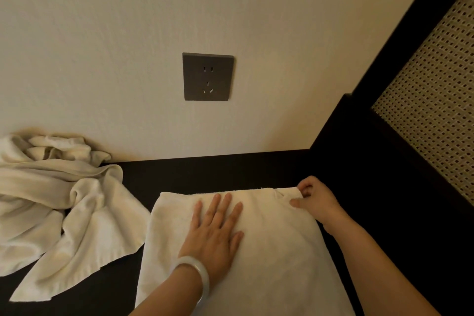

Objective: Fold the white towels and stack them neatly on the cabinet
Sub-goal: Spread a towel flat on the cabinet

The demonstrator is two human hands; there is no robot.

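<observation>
A folded white towel (277,246) lies flat on the dark cabinet top (205,174), in front of me. My left hand (215,228) presses flat on the towel's middle, fingers straight and spread, with a pale bangle on the wrist. My right hand (311,200) pinches the towel's far right corner between thumb and curled fingers. A heap of crumpled white towels (56,195) sits to the left on the same top, one end trailing toward the near edge.
A cream wall rises behind the cabinet with a dark socket plate (207,76) above the towel. A black frame with a woven cane panel (436,95) stands at the right, close to my right hand.
</observation>
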